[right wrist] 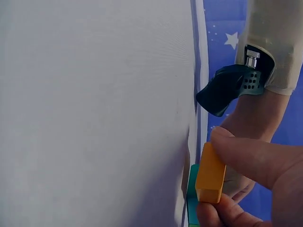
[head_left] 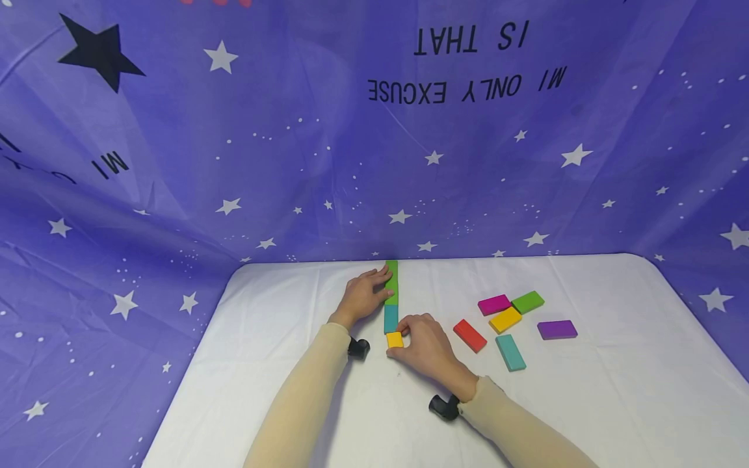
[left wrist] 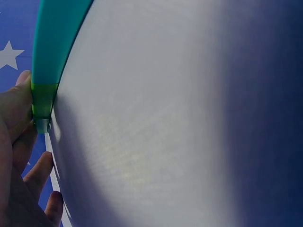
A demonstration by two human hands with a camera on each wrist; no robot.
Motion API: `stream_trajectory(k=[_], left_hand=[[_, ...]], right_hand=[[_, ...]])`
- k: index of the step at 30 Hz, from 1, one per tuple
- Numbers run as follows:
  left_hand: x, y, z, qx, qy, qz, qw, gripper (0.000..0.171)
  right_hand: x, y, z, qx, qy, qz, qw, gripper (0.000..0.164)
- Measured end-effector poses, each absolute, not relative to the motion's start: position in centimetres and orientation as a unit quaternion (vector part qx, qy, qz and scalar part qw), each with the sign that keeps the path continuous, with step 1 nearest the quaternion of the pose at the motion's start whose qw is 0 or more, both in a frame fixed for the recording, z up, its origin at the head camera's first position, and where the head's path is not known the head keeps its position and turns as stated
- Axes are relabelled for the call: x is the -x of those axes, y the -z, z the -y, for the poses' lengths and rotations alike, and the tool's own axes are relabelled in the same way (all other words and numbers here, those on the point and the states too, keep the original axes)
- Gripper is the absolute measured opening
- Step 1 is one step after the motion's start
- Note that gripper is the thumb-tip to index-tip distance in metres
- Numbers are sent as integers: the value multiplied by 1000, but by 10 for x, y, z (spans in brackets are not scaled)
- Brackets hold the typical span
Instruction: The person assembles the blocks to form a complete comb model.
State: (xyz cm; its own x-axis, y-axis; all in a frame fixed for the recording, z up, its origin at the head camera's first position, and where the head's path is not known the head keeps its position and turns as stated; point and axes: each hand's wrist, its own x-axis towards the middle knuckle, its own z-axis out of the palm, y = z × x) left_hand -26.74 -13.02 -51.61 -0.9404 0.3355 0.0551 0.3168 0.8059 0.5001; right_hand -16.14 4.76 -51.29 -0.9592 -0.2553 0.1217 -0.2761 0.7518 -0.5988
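A straight row of flat blocks runs toward the table's far edge, with a green stretch [head_left: 393,286] at the far end and a teal block [head_left: 390,318] nearer. My left hand [head_left: 363,296] lies along the row's left side, thumb and fingertips touching the green stretch. At the near end, my right hand [head_left: 426,343] pinches a yellow block [head_left: 394,340] between thumb and fingers, close against the teal block's end. In the right wrist view, the yellow block [right wrist: 210,172] overlaps the teal block [right wrist: 192,194]. The left wrist view shows the left fingers [left wrist: 39,172] spread beside the row.
Several loose blocks lie to the right: magenta [head_left: 494,305], green [head_left: 528,301], yellow [head_left: 506,320], red [head_left: 470,336], teal [head_left: 511,353] and purple [head_left: 558,329]. A white cloth covers the table [head_left: 614,403]. Behind it hangs a purple star-patterned curtain [head_left: 328,175].
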Motion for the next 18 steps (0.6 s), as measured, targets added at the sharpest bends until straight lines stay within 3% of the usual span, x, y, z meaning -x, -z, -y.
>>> stream_trajectory(k=[18], left_hand=[[268,517,130,-173,-264,-949,12,51]], right_hand=[[163,515,-49,-132,-335,933,-8,38]])
